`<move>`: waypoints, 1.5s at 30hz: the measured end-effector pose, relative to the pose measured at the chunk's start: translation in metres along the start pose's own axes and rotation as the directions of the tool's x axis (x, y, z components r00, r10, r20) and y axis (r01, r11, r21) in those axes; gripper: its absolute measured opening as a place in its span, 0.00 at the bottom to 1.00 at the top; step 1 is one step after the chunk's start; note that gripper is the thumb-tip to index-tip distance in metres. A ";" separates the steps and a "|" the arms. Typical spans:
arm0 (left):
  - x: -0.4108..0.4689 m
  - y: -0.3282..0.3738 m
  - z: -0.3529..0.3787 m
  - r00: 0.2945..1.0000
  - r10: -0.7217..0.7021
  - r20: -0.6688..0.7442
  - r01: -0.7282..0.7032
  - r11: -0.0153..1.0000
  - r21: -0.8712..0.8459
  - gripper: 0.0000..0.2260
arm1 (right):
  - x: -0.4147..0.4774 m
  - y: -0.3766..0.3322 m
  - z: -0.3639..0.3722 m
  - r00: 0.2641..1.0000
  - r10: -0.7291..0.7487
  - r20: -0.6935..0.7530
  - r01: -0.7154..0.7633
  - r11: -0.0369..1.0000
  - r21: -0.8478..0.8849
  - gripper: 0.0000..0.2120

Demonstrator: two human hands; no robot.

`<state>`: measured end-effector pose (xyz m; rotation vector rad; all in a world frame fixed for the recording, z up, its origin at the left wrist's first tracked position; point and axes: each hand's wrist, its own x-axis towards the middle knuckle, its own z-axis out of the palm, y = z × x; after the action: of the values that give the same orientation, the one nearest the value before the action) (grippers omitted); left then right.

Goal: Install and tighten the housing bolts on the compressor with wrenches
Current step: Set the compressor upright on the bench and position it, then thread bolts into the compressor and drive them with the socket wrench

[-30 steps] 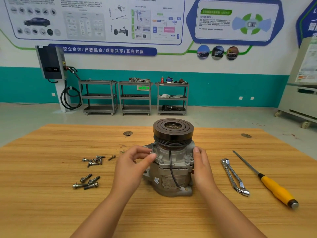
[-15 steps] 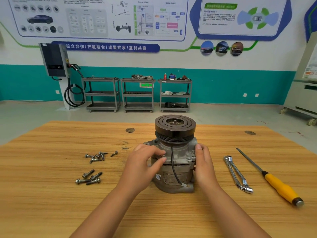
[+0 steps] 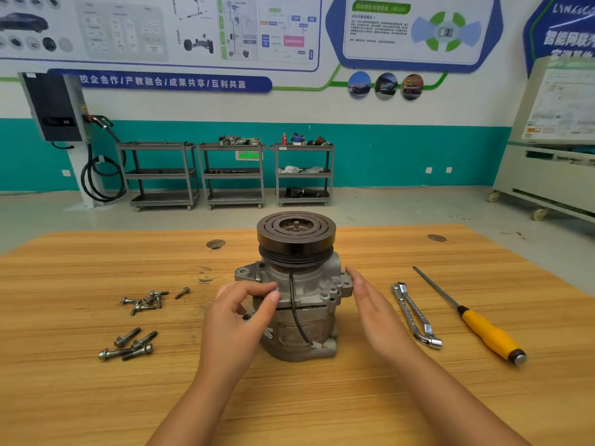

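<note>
Metal compressor [image 3: 299, 304] stands between both hands.

Left hand [image 3: 238, 320] hides compressor [image 3: 299, 304] left flank; pinch contents unreadable. Both forearms cut off at bottom edge.

Bright, even light; bowed edges.

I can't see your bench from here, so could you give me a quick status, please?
Left hand pinching at compressor flange, contents hidden. Right hand open beside housing. Wrench untouched on table. Nothing in the way.
</note>
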<state>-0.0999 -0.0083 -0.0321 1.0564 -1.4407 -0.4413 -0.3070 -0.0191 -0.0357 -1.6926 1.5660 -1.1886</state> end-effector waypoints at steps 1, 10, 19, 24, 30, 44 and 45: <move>-0.002 -0.001 0.001 1.000 0.011 -0.010 -0.011 1.000 -0.010 0.10 | -0.002 0.004 -0.008 0.999 -0.019 -0.036 0.017 0.998 -0.054 0.25; -0.009 -0.004 0.005 0.997 0.067 -0.023 -0.067 0.997 -0.027 0.08 | 0.010 0.045 -0.058 0.940 0.235 -0.246 -0.339 0.575 -0.744 0.09; -0.013 -0.010 0.007 0.996 0.085 -0.020 -0.085 0.996 -0.010 0.17 | 0.012 0.048 -0.047 0.961 0.040 -0.273 -0.266 0.399 -0.877 0.17; -0.013 -0.011 0.008 0.995 0.093 -0.029 -0.094 0.995 -0.030 0.12 | 0.014 0.053 -0.049 0.979 0.107 -0.176 -0.202 0.321 -0.925 0.21; -0.010 -0.014 0.009 0.993 0.115 -0.041 -0.116 0.993 -0.014 0.11 | 0.027 0.041 -0.058 0.940 0.328 -0.098 -0.326 0.768 -0.552 0.07; -0.012 -0.013 0.009 0.996 0.084 -0.016 -0.085 0.995 -0.061 0.18 | 0.011 -0.082 -0.093 0.986 -0.121 -0.111 0.157 0.889 0.430 0.11; -0.012 -0.013 0.008 0.997 0.079 -0.013 -0.080 0.995 -0.052 0.17 | 0.009 -0.091 -0.093 0.979 -0.169 -0.115 0.200 0.906 0.374 0.08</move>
<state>-0.1051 -0.0076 -0.0507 0.9546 -1.4488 -0.4137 -0.3434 0.0045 0.0876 -1.5680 1.1345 -1.5618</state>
